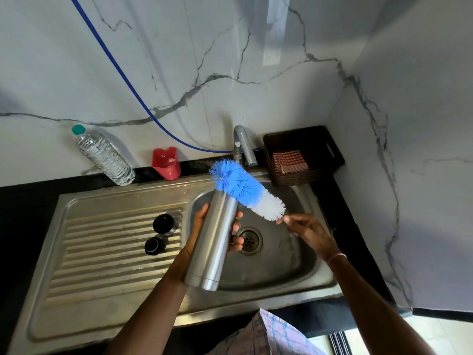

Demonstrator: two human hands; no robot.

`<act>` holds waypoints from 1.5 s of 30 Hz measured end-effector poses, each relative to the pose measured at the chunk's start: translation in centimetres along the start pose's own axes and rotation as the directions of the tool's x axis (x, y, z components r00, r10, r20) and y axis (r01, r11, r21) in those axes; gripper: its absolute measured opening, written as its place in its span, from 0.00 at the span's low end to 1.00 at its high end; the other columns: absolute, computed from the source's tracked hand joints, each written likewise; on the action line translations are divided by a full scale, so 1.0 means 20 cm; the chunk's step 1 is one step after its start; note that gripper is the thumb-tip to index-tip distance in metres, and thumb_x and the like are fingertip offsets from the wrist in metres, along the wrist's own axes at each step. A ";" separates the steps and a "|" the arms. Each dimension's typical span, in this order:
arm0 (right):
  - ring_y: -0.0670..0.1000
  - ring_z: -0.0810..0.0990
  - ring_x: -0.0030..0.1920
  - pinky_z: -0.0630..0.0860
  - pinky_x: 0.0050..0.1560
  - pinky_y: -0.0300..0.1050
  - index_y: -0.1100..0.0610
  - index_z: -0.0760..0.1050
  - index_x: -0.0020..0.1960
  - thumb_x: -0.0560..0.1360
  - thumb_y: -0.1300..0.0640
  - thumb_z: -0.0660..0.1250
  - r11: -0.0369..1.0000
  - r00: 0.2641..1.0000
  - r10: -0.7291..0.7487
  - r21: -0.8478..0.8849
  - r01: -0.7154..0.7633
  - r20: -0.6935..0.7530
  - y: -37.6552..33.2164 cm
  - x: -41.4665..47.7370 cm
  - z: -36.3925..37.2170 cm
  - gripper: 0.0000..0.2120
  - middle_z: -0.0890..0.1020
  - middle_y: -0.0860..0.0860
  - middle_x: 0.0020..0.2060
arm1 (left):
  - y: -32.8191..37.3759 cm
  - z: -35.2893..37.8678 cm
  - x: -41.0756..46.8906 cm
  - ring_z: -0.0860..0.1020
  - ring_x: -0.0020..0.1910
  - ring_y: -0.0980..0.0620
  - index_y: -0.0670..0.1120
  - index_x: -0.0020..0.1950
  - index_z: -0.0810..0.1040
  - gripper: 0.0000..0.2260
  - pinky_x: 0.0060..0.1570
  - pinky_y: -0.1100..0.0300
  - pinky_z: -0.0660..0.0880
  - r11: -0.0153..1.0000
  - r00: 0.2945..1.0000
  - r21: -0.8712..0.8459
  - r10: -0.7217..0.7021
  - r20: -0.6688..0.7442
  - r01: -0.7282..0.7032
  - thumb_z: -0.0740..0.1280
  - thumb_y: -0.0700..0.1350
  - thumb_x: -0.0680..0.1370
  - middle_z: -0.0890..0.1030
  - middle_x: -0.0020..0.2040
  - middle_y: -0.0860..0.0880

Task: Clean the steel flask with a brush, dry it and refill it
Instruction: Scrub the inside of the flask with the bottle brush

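Steel flask (216,237) sits tilted in the left hand (195,234), fingers and thumb wrapped round its middle, above the sink (281,265) basin. The right hand (307,231) pinches the brush (243,188) just below its white bristles; the blue bristles lie against the flask's mouth. Two black caps (163,224) rest on the drainboard, with a water bottle (105,157) behind by the wall.
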State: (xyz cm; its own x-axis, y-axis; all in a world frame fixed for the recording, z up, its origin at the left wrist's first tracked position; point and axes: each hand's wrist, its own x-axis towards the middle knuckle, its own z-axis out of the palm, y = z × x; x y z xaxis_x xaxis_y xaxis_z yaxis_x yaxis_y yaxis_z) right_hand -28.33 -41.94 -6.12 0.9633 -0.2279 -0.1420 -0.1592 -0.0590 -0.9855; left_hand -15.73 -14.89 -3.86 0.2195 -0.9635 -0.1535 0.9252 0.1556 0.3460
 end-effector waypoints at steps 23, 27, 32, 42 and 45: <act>0.42 0.85 0.42 0.80 0.46 0.42 0.55 0.87 0.47 0.77 0.55 0.71 0.958 0.998 0.020 -0.286 -0.036 -0.059 0.04 -0.06 -0.06 0.07 0.87 0.42 0.40 | -0.07 -0.02 -0.15 0.82 0.42 0.38 0.36 0.70 0.76 0.31 0.41 0.50 0.82 0.978 0.850 0.098 0.209 -0.483 -0.185 0.60 0.59 0.78 0.79 0.58 0.35; 0.41 0.85 0.48 0.80 0.51 0.46 0.50 0.87 0.48 0.75 0.46 0.71 0.920 0.998 -0.001 -0.391 -0.025 -0.066 0.03 -0.05 0.01 0.10 0.87 0.42 0.45 | -0.08 -0.04 -0.16 0.82 0.43 0.37 0.35 0.69 0.76 0.29 0.42 0.48 0.82 0.976 0.824 0.122 0.218 -0.523 -0.182 0.62 0.58 0.79 0.80 0.58 0.34; 0.37 0.84 0.48 0.76 0.50 0.29 0.49 0.86 0.54 0.74 0.38 0.66 0.810 0.979 -0.178 -0.580 0.088 -0.099 -0.11 -0.03 0.04 0.19 0.86 0.40 0.48 | -0.04 -0.07 -0.18 0.84 0.42 0.41 0.37 0.66 0.80 0.32 0.42 0.50 0.84 0.960 0.775 0.151 0.278 -0.568 -0.234 0.65 0.64 0.79 0.81 0.57 0.37; 0.43 0.84 0.35 0.79 0.38 0.36 0.50 0.86 0.53 0.76 0.52 0.74 0.695 0.954 -0.294 -0.697 0.176 -0.052 -0.19 -0.02 0.04 0.07 0.87 0.43 0.39 | 0.01 -0.04 -0.13 0.85 0.37 0.41 0.37 0.61 0.82 0.31 0.37 0.50 0.84 0.959 0.660 0.218 0.282 -0.697 -0.180 0.66 0.64 0.77 0.84 0.49 0.37; 0.38 0.82 0.35 0.78 0.37 0.34 0.48 0.86 0.53 0.76 0.53 0.74 0.700 0.959 -0.273 -0.699 0.146 -0.073 -0.17 -0.04 0.08 0.07 0.87 0.42 0.38 | 0.01 -0.07 -0.11 0.85 0.37 0.41 0.36 0.65 0.80 0.32 0.37 0.50 0.84 0.962 0.656 0.197 0.272 -0.704 -0.188 0.66 0.64 0.79 0.83 0.52 0.36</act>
State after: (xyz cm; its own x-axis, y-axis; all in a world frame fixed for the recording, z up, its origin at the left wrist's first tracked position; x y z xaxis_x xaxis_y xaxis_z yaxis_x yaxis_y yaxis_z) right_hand -28.19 -40.03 -2.79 0.9518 -0.2735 0.1392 -0.1222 -0.7539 -0.6455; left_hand -15.52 -12.50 -4.76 0.6135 -0.4367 -0.6580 0.7883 0.2879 0.5438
